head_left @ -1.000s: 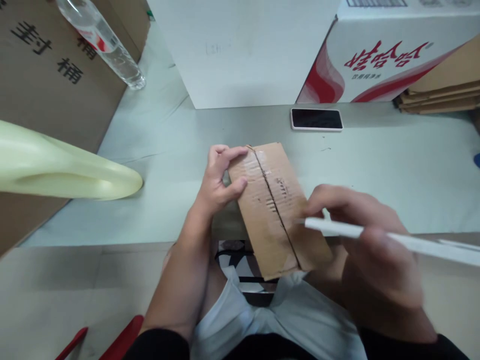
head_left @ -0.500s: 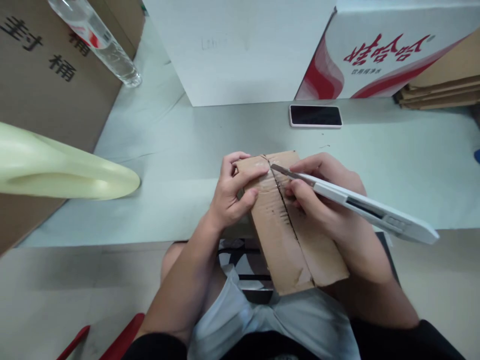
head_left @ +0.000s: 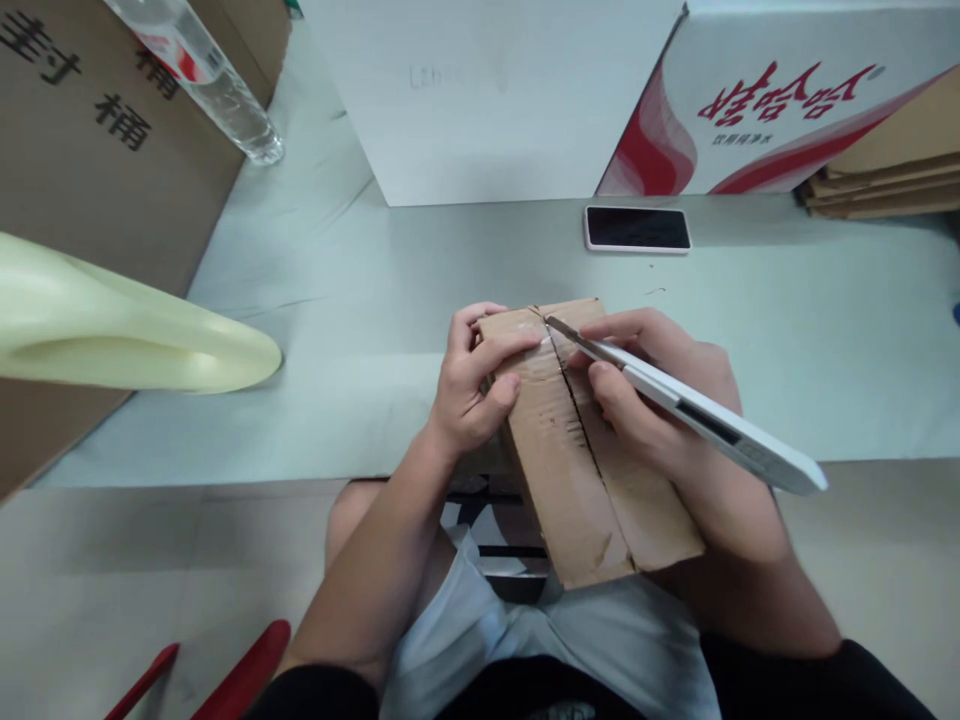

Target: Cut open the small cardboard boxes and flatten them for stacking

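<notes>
A small brown cardboard box [head_left: 559, 470] rests tilted over the table's front edge, its far end on the tabletop and its near end above my lap. A dark seam runs lengthwise along its top face. My left hand [head_left: 480, 375] grips the box's far left corner, thumb and forefinger lying on the top face. My right hand [head_left: 660, 390] holds a white utility knife [head_left: 697, 410] with its blade out. The blade tip touches or nearly touches the seam near the far end, close to my left forefinger. Part of the box's right side is hidden by my right hand.
A phone [head_left: 637, 230] lies beyond the box, in front of a white carton [head_left: 502, 110] and a red-and-white carton [head_left: 780, 130]. At left stand a big brown carton [head_left: 82, 190], a water bottle [head_left: 217, 95] and a pale yellow object [head_left: 142, 330]. Flattened cardboard [head_left: 892, 190] is stacked at right.
The utility knife has turned in my right hand, its rear end swinging left and toward me. The blade tip stays near the seam's far end. My left hand keeps its hold on the box.
</notes>
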`<state>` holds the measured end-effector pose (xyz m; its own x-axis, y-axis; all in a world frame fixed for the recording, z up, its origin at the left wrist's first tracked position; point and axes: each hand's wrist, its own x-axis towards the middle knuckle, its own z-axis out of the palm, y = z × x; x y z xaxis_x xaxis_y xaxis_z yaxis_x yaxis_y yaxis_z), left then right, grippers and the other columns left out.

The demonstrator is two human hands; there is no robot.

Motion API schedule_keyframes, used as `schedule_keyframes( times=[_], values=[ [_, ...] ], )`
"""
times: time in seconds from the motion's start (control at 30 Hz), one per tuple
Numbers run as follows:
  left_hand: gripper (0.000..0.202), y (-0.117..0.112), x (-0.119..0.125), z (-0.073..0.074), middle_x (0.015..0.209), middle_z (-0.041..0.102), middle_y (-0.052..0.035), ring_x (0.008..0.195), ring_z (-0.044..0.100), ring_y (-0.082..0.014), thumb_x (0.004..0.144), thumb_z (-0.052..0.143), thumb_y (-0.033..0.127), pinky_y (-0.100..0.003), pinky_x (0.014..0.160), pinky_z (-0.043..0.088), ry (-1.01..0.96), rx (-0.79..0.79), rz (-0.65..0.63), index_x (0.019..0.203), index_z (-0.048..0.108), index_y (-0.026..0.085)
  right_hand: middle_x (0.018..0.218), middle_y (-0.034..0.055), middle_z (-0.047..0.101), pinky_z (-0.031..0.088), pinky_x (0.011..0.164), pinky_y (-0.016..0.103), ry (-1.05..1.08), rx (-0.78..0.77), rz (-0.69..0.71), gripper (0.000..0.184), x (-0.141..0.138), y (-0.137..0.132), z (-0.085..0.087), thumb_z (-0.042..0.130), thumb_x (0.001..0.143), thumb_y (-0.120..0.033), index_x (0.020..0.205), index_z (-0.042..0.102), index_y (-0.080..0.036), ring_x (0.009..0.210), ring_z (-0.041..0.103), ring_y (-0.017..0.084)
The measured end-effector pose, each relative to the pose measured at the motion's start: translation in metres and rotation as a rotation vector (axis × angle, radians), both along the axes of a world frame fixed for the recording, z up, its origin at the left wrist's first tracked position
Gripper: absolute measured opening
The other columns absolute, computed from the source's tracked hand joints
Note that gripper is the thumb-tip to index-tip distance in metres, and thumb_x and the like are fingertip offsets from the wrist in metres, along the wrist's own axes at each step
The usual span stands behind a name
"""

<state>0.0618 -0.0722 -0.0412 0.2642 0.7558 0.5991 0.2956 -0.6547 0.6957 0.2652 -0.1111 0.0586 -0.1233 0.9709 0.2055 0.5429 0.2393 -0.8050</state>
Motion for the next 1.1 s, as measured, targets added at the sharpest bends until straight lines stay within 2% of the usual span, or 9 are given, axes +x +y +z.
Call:
schedule_keyframes(
  times=[0.17, 0.37, 0.53, 0.67, 0.8, 1.0, 1.1],
  values=[
    [0.048, -0.0011, 0.0007, -0.0002, 0.133, 0.055, -0.0134, 0.129, 0.055, -0.0323, 0.103, 0.042, 0.058, -0.055, 0.109, 0.053, 0.018, -0.039, 0.018, 0.125, 0.073, 0.028, 0.086, 0.0006, 0.08, 0.051, 0.064, 0.03, -0.033, 0.016, -0.005, 0.014, 0.0017, 0.0003, -0.0037, 0.064, 0.095, -0.026, 0.107, 0.072, -0.026, 0.064, 0.068, 0.016],
    [0.048, -0.0017, 0.0037, 0.0003, 0.133, 0.055, -0.0131, 0.128, 0.055, -0.0314, 0.103, 0.042, 0.058, -0.053, 0.108, 0.053, -0.006, -0.046, 0.027, 0.124, 0.073, 0.027, 0.085, 0.0008, 0.079, 0.051, 0.064, 0.031, -0.047, 0.016, 0.008, 0.013, 0.0016, 0.0014, -0.0024, 0.063, 0.096, -0.03, 0.106, 0.071, -0.026, 0.065, 0.069, 0.017],
    [0.045, -0.0023, 0.0058, 0.0005, 0.131, 0.055, -0.0128, 0.128, 0.057, -0.0299, 0.104, 0.044, 0.055, -0.051, 0.107, 0.055, -0.028, -0.016, 0.043, 0.122, 0.073, 0.027, 0.08, 0.0002, 0.077, 0.05, 0.062, 0.03, -0.036, 0.02, 0.007, 0.009, 0.0008, 0.0017, 0.0003, 0.063, 0.094, -0.029, 0.101, 0.068, -0.025, 0.063, 0.068, 0.016],
    [0.048, -0.0025, 0.0064, 0.0013, 0.131, 0.056, -0.0128, 0.128, 0.057, -0.0316, 0.103, 0.042, 0.059, -0.054, 0.108, 0.054, -0.004, -0.042, 0.057, 0.122, 0.073, 0.028, 0.081, 0.0001, 0.077, 0.051, 0.063, 0.031, -0.019, 0.015, 0.003, 0.007, 0.0019, 0.0017, -0.001, 0.064, 0.094, -0.03, 0.1, 0.067, -0.026, 0.064, 0.067, 0.016],
    [0.047, -0.0029, 0.0064, 0.002, 0.132, 0.055, -0.0129, 0.128, 0.057, -0.0305, 0.103, 0.043, 0.06, -0.052, 0.107, 0.055, -0.013, -0.045, 0.057, 0.122, 0.073, 0.028, 0.081, 0.0002, 0.077, 0.051, 0.064, 0.032, -0.057, 0.016, 0.021, 0.009, 0.003, 0.0033, -0.002, 0.063, 0.095, -0.03, 0.102, 0.067, -0.027, 0.064, 0.068, 0.017],
    [0.049, -0.0036, 0.0057, 0.0013, 0.132, 0.055, -0.0128, 0.129, 0.055, -0.0326, 0.103, 0.042, 0.061, -0.056, 0.11, 0.053, 0.009, -0.062, 0.067, 0.123, 0.073, 0.03, 0.076, -0.0012, 0.074, 0.049, 0.061, 0.03, -0.058, 0.01, 0.017, 0.007, 0.0031, 0.0029, -0.0006, 0.063, 0.093, -0.028, 0.1, 0.066, -0.027, 0.061, 0.065, 0.016],
    [0.047, -0.0035, 0.006, 0.0015, 0.132, 0.055, -0.0125, 0.13, 0.056, -0.0321, 0.103, 0.044, 0.06, -0.055, 0.11, 0.053, -0.007, -0.061, 0.063, 0.123, 0.073, 0.03, 0.075, -0.0012, 0.073, 0.049, 0.061, 0.031, -0.03, -0.007, 0.001, 0.005, 0.0027, 0.0005, 0.001, 0.062, 0.093, -0.027, 0.098, 0.064, -0.026, 0.059, 0.062, 0.015]
  ],
)
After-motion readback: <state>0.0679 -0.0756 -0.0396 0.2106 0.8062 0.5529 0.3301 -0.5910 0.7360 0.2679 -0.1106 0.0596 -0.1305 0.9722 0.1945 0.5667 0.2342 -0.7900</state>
